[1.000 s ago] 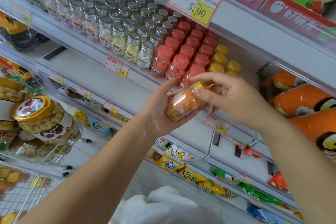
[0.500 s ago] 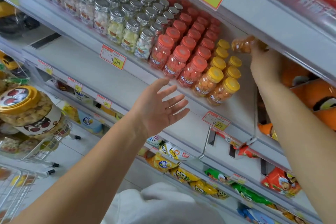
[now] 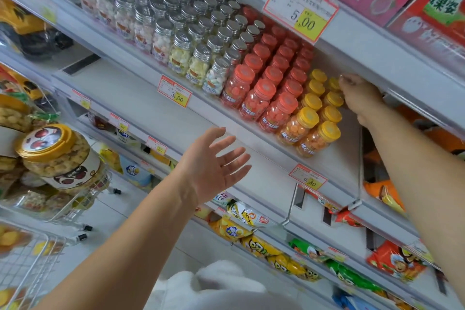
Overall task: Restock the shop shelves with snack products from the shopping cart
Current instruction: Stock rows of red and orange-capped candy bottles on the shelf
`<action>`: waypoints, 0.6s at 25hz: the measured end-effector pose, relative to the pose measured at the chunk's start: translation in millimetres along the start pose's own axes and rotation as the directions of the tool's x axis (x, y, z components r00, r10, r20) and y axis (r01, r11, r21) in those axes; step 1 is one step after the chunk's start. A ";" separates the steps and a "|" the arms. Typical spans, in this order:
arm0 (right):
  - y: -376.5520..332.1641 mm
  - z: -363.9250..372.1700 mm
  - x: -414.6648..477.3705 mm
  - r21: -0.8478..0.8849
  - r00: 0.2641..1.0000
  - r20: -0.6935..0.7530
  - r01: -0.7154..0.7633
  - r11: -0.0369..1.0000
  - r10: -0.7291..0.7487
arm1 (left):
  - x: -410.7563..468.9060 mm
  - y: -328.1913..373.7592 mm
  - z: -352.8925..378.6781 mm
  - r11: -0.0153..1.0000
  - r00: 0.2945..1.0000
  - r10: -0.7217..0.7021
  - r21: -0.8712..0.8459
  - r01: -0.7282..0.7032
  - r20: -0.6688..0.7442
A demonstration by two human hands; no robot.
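Right hand (image 3: 359, 94) reaches to the back of the candy shelf (image 3: 254, 123), at its right end, under the shelf above. Its fingers are curled against the rearmost yellow-capped bottles (image 3: 318, 118); whether they hold one cannot be told, as the palm faces away and the fingertips are hidden among the caps.

Left hand (image 3: 214, 166) hovers in front of the shelf's front edge, palm up, fingers spread wide, holding nothing and touching nothing.

Yellow-capped bottles stand in two rows at the right end of the shelf, holding orange sweets; the front pair sits at the front edge. Just to their left stand the red-capped bottles (image 3: 266, 88) in three rows, then the silver-capped bottles (image 3: 181, 22), which fill the left part of the shelf.

Price tags (one reading 3,00 (image 3: 175, 90), another 0,80 (image 3: 308, 180)) hang on the front edge.

Shopping cart (image 3: 37, 254) stands at lower left, a wire basket; a large gold-lidded jar (image 3: 60, 156) of round snacks lies tilted in its upper tray. Lower shelves carry snack packets (image 3: 276, 249).
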State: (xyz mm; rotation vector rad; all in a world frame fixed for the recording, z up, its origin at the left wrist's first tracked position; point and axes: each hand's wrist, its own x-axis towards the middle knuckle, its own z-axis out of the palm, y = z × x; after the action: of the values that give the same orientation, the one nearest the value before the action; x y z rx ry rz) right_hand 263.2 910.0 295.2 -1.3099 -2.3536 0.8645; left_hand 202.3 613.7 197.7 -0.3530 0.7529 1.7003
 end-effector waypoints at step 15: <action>-41.2 254.0 -267.2 0.162 0.510 0.645 0.637 0.753 -0.570 | -123.9 -10.2 -233.8 0.887 0.708 0.047 -0.297 -0.354 -0.704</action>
State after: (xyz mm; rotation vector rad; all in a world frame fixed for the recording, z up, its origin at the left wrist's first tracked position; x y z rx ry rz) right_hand 243.4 577.8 131.5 -0.0391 -3.0997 1.0850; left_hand 208.9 370.0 94.4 -1.3020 0.9780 1.9522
